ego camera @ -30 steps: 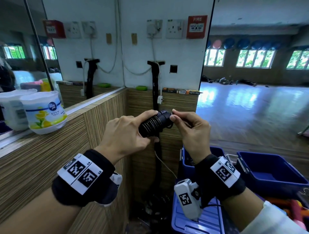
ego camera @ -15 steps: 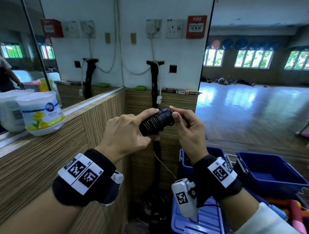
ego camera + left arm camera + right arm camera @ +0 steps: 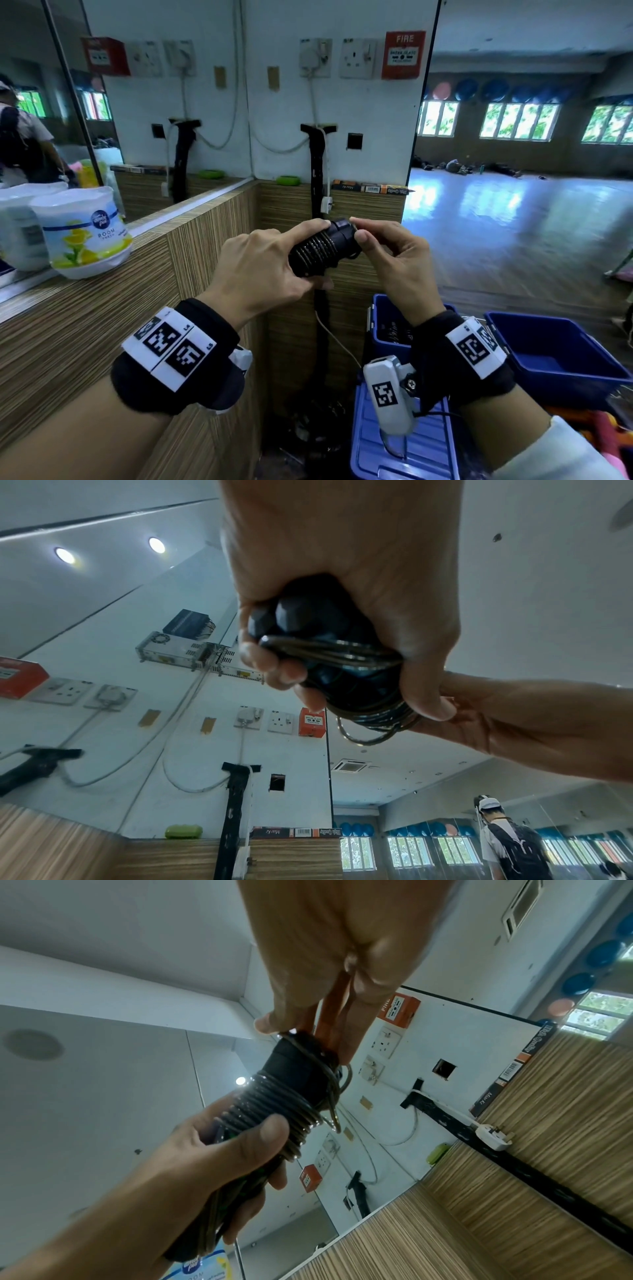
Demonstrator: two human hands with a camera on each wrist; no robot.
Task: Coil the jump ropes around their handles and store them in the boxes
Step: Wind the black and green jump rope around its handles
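Note:
A black jump rope (image 3: 317, 248), its thin cord coiled tightly round the bundled handles, is held at chest height before the wood-panelled corner. My left hand (image 3: 260, 267) grips the handles from the left, fingers curled round them (image 3: 342, 653) and thumb on the coils (image 3: 270, 1131). My right hand (image 3: 394, 250) pinches the cord's last loop at the handles' right end (image 3: 301, 1039), where a loose loop (image 3: 337, 1096) hangs off. Two open blue boxes stand below on the right: a near one (image 3: 387, 329) with dark items inside and a larger one (image 3: 548, 356).
A wooden ledge (image 3: 137, 253) runs along the left under a mirror, with a white air freshener tub (image 3: 80, 233) on it. A blue lid (image 3: 404, 455) lies under my right wrist. Cables and a black pole (image 3: 317, 192) stand in the corner. A person is reflected in the mirror (image 3: 507, 840).
The bundle has tilted slightly upward at its right end. My right fingers have shifted along the handle end, working the last loop of cord; the left grip is unchanged.

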